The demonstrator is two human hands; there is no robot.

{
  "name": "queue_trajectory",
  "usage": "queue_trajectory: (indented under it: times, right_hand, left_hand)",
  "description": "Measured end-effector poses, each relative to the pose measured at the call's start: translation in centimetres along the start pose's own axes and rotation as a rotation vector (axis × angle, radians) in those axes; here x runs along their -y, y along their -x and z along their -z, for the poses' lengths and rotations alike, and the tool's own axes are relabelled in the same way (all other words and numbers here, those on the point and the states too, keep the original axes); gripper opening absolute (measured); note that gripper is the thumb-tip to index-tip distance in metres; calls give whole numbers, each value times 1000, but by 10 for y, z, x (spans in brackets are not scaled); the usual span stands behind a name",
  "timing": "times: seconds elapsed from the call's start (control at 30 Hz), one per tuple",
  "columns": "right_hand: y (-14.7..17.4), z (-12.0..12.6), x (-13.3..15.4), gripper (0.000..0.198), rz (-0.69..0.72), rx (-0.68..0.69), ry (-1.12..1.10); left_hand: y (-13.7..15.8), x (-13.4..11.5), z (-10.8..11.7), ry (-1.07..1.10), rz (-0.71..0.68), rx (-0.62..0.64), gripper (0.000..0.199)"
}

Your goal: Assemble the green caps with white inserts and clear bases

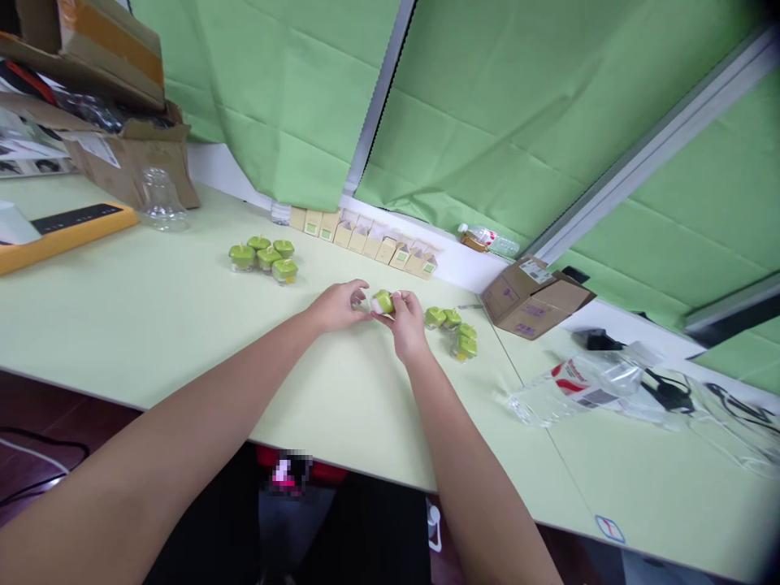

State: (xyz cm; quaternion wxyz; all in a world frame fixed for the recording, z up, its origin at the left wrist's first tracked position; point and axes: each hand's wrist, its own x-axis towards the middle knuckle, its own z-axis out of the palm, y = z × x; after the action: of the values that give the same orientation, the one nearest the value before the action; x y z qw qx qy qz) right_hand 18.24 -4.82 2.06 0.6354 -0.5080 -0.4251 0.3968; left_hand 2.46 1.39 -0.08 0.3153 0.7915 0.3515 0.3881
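My right hand [407,321] grips a small green-topped container [383,302] between thumb and fingers, above the table. It looks glossy and green, with a pale side turned toward the left. Just left of it, my left hand [341,307] is curled with its fingers apart, and nothing clear shows between them. A cluster of several similar green-topped containers [268,258], with stem-like tips and clear bases, stands beyond my left hand. To the right of my right hand is a looser row of more such green containers [452,325].
Small beige boxes [369,240] line the back edge by the green curtain. A plastic bottle [573,386] lies at right near cables [670,394]. Cardboard boxes stand at the right [530,296] and left [131,158]. A clear jar [163,201] and yellow tray-like object [73,236] are left.
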Motion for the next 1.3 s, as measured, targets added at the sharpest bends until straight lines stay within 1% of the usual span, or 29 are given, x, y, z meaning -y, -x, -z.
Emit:
queue_trajectory:
  times: [0.07, 0.13, 0.17, 0.23, 0.33, 0.4, 0.5, 0.53, 0.57, 0.6, 0.63, 0.7, 0.77, 0.87, 1.1, 1.2, 1.3]
  right_hand:
    - [-1, 2, 3, 18, -133, -16, -148]
    - [-3, 4, 5, 18, -246, -6, -222]
    - [-3, 4, 4, 19, -278, 9, -238]
    - [-2, 5, 3, 25, -289, 50, -235]
    - [-1, 5, 0, 32, -268, 101, -181]
    - [0, 5, -1, 28, -292, 111, -143]
    - [0, 6, 1, 21, -352, 122, -100]
    - [-1, 6, 1, 19, -369, 130, -95]
    - [-1, 6, 2, 17, -382, 142, -96]
    - [-1, 6, 2, 15, -391, 161, -103]
    - [0, 5, 2, 13, -396, 188, -111]
    - [1, 4, 2, 13, -393, 253, -108]
    - [3, 3, 1, 15, -380, 311, -79]
    - [3, 2, 1, 18, -365, 363, -45]
    - [3, 4, 3, 19, -403, 397, 16]
    - [3, 4, 4, 20, -401, 410, 24]
    - [3, 3, 3, 21, -386, 406, 33]
  left_hand:
    - [-3, 9, 5, -37, 48, -68, 61]
    - [-7, 18, 10, -101, 95, -163, 50]
    - [-9, 23, 12, -138, 111, -199, 45]
    - [-13, 30, 16, -185, 140, -234, 37]
    - [-15, 35, 18, -207, 157, -225, 35]
    - [-13, 31, 19, -251, 123, -226, 39]
    - [-6, 12, 20, -333, -20, -251, 46]
    - [-3, 3, 19, -330, -91, -239, 46]
    - [0, -6, 18, -303, -167, -197, 45]
    - [4, -14, 16, -260, -232, -126, 45]
    - [7, -22, 13, -212, -278, -55, 46]
    - [12, -33, 7, -124, -315, 37, 50]
    - [14, -36, 0, -69, -325, 86, 53]
    - [14, -34, -6, -6, -313, 107, 56]
    - [9, -25, -9, 187, -185, 147, 53]
    - [9, -23, -10, 210, -176, 137, 48]
    - [9, -23, -12, 171, -202, 114, 46]
